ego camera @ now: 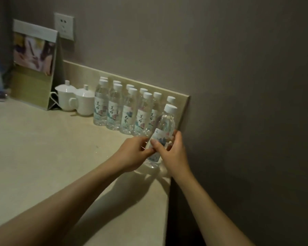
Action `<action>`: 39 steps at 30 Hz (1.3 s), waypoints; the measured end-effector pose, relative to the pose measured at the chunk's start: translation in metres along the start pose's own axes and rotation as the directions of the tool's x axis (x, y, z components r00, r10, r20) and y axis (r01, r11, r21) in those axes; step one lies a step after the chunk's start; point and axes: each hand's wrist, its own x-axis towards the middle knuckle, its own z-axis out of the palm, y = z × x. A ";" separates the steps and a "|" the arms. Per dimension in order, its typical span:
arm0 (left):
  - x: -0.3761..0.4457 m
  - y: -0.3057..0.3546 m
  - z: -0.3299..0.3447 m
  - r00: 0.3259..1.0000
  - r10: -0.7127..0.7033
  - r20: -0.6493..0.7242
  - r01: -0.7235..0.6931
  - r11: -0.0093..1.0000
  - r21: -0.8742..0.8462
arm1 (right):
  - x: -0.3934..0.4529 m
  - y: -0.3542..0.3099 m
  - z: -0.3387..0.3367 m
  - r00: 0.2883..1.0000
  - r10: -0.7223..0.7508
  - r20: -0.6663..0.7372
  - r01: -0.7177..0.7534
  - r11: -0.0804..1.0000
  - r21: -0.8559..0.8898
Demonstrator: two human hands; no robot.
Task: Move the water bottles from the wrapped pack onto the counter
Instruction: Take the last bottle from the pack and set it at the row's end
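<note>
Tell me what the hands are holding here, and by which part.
Both hands hold one water bottle by its labelled lower body: left hand on its left side, right hand on its right. Its cap and shoulder are free.

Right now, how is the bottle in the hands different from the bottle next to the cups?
The held bottle leans over; the end bottle by the cups stands straight. The left hand and right hand grip the held bottle; nothing touches the end bottle. Both are clear, with white caps and printed labels.
</note>
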 end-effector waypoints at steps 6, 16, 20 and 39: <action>0.031 -0.035 -0.004 1.000 -0.004 0.025 0.003 0.999 0.047 | 0.020 0.009 0.033 0.995 0.050 -0.090 -0.058 0.994 -0.095; 0.055 -0.055 0.003 0.999 0.038 0.030 -0.038 0.999 0.004 | 0.030 0.025 0.046 0.990 0.093 -0.110 -0.113 0.974 -0.195; 0.056 -0.059 0.005 1.000 -0.005 -0.010 0.004 0.999 -0.047 | 0.021 0.032 0.042 0.991 0.118 -0.062 -0.127 0.979 -0.157; 0.092 -0.064 0.020 0.999 0.015 -0.044 0.001 0.937 0.349 | 0.057 0.049 0.041 0.991 0.089 -0.096 -0.127 0.831 -0.541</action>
